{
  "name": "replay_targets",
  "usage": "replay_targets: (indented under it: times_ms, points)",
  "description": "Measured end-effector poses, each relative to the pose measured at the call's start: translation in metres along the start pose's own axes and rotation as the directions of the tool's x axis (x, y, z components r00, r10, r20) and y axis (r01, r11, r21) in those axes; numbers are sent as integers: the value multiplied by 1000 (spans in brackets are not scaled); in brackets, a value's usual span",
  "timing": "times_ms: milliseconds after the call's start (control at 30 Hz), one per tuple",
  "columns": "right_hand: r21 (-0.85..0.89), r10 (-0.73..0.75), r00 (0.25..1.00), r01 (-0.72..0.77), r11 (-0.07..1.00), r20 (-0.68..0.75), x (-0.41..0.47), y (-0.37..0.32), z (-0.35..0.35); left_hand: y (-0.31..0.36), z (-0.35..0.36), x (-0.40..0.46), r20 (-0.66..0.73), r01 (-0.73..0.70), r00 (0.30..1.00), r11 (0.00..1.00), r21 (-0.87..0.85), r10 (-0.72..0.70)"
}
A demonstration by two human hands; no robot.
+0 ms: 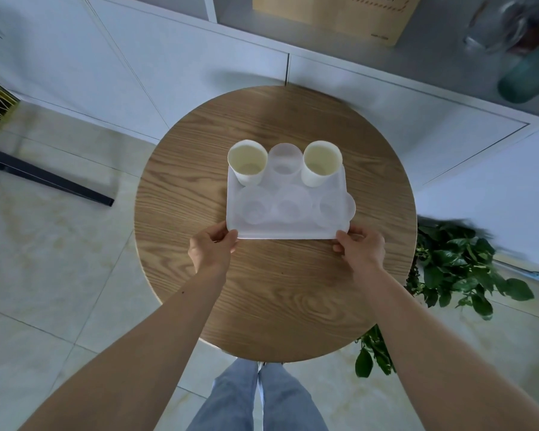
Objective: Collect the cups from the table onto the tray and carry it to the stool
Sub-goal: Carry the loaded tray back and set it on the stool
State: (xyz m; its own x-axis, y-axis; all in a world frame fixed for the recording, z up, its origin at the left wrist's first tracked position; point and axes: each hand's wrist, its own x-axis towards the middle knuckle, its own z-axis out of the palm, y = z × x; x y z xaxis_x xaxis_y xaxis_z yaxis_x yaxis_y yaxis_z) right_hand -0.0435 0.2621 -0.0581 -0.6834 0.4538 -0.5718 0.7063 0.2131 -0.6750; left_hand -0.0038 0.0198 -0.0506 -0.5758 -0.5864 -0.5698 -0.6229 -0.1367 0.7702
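A pale translucent tray (288,233) lies on a round wooden top (274,300). On its far row stand a white cup (247,163), a frosted clear cup (285,164) and a second white cup (321,163). Three frosted clear cups fill the near row, at left (254,206), middle (290,205) and right (333,208). My left hand (212,248) grips the tray's near left corner. My right hand (361,247) grips the near right corner. Whether the tray is lifted or resting I cannot tell.
White cabinet doors (168,66) stand just beyond the round top. A leafy green plant (455,275) sits on the tiled floor to the right. A dark bar (47,178) lies on the floor at left. A cardboard box (336,14) and glassware (495,23) sit on a shelf.
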Motion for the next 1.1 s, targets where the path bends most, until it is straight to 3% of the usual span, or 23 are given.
replay_targets:
  times_ms: [500, 1100]
  points:
    - [102, 75, 996, -80, 992, 46, 9, -23, 17, 35, 15, 40, -10, -27, 1000, 998, -62, 27]
    - [135, 120, 990, -130, 982, 76, 11, -41, 36, 63, 26, 70, -34, -32, 999, 999, 11, 33]
